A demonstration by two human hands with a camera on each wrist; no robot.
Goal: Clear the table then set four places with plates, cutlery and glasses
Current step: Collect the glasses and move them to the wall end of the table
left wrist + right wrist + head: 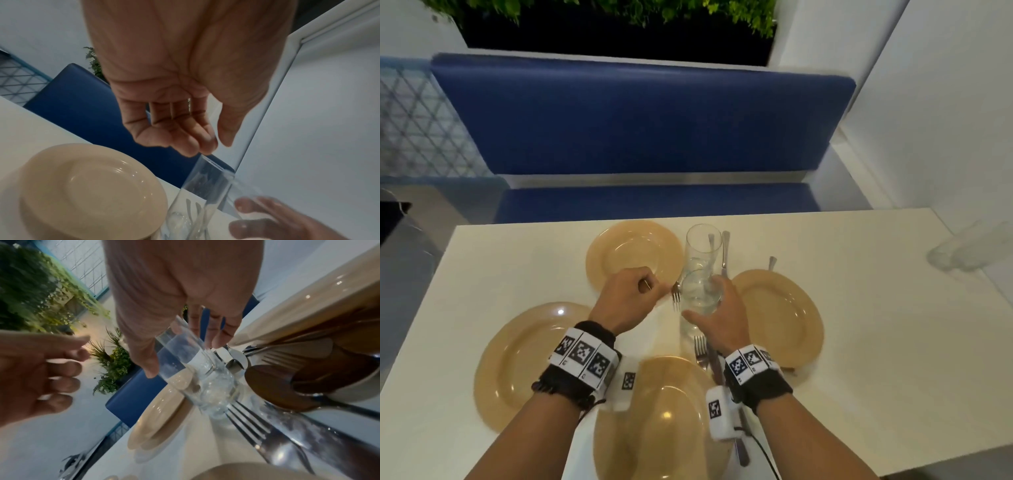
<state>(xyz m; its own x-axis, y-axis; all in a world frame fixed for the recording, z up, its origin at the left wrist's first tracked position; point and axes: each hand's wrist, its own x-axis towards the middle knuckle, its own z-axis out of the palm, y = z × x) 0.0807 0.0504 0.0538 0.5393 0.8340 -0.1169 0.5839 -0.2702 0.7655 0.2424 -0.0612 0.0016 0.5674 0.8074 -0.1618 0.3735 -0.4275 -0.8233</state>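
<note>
Your right hand (722,315) wraps a clear, smooth glass (700,291) at the table (859,308) centre, among four glossy round tan plates (633,253). Your left hand (628,298) curls loosely, holding nothing; a steel fork (676,296) lies just beside it, handle hidden.

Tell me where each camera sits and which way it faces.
Head: worn on the head, faces forward and down at table, plates, both forearms.
Left wrist: looks along the empty left hand toward the blue bench.
Right wrist: looks along the right hand holding the glass.
Shared: all show the glass; each wrist view catches the other hand.
</note>
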